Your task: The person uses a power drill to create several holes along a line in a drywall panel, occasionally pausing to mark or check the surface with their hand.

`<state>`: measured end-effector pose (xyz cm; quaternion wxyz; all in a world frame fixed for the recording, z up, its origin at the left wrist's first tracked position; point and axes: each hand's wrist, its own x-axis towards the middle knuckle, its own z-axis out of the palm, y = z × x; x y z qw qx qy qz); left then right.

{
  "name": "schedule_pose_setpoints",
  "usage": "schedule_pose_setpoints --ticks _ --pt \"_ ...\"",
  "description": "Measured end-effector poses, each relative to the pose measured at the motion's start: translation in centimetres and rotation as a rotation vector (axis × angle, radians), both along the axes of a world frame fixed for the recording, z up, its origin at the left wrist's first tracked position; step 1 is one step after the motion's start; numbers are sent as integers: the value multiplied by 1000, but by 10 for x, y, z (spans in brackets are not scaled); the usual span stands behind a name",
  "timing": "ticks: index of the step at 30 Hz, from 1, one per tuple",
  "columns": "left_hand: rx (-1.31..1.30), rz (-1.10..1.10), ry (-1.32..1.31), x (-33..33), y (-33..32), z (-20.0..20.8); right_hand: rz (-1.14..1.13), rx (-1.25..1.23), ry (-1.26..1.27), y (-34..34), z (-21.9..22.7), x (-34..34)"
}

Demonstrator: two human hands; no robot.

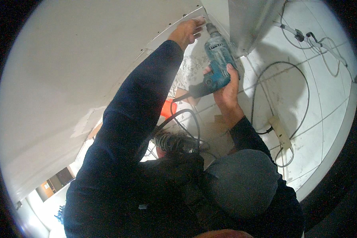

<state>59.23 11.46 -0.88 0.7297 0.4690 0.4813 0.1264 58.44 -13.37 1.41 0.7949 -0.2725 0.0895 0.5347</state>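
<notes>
My right hand (227,93) is wrapped around the handle of a teal power drill (219,51), its thumb on the near side. The dusty drill points away from me, its chuck (212,28) close to the upper corner of a white panel. Beside the chuck is my left hand (187,31), its fingers bent and their tips drawn together at the panel's edge. Whatever those fingertips pinch is too small to make out. From the drill's handle a dark cord (178,99) runs back toward me.
A large white panel (67,59) fills the left side. Right of the drill stands a grey metal post (248,23). On the tiled floor lie a cream power strip (280,133), looped cables (308,89), an orange-red object (168,108) and a ribbed metallic object (172,142) near my legs.
</notes>
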Motion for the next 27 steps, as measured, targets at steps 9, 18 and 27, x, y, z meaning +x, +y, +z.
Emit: schedule_pose_setpoints --ticks 9,18,27 --pt "48 -35 29 3 3 -4 4 -3 9 2 -8 3" --pt "890 -343 767 -44 13 3 -70 -105 -41 4 -5 10" --pt "1046 -172 882 -81 13 29 -106 -101 6 10 -1 8"
